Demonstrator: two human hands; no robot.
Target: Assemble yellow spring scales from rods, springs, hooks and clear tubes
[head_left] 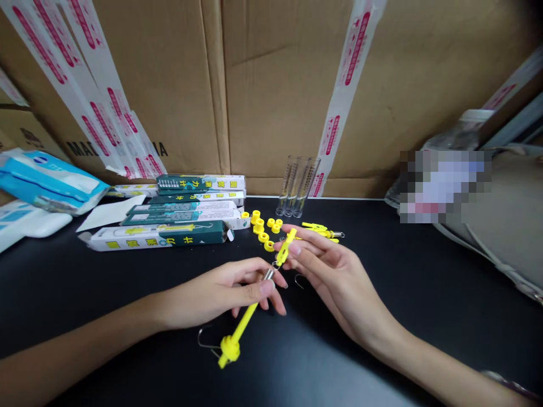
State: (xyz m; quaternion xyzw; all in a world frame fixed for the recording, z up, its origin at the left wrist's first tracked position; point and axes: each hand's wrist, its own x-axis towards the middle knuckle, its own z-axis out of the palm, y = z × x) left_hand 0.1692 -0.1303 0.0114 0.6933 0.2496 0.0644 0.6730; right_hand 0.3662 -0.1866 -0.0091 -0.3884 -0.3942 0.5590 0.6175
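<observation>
My left hand [241, 285] pinches a yellow rod [246, 319] near its upper end, where a silver spring [268, 275] shows beside the thumb. At the rod's lower end sit a yellow cap [230, 347] and a bent wire hook [207, 343]. Between the thumb and fingers of my right hand [326, 265] is a small flat yellow plastic clip [287, 246] with a slot. A thin wire loop lies between the clip and the spring. Another wire hook [300, 281] is visible just below my right fingers.
Several yellow rings [263, 237] lie behind my hands. Clear tubes [297, 186] stand by the cardboard box [275, 85]. More yellow rods [324, 232] lie behind my right hand. Printed cartons [165, 236] and a blue packet [51, 178] are left; a bottle [460, 133] and bag [504, 215] are right.
</observation>
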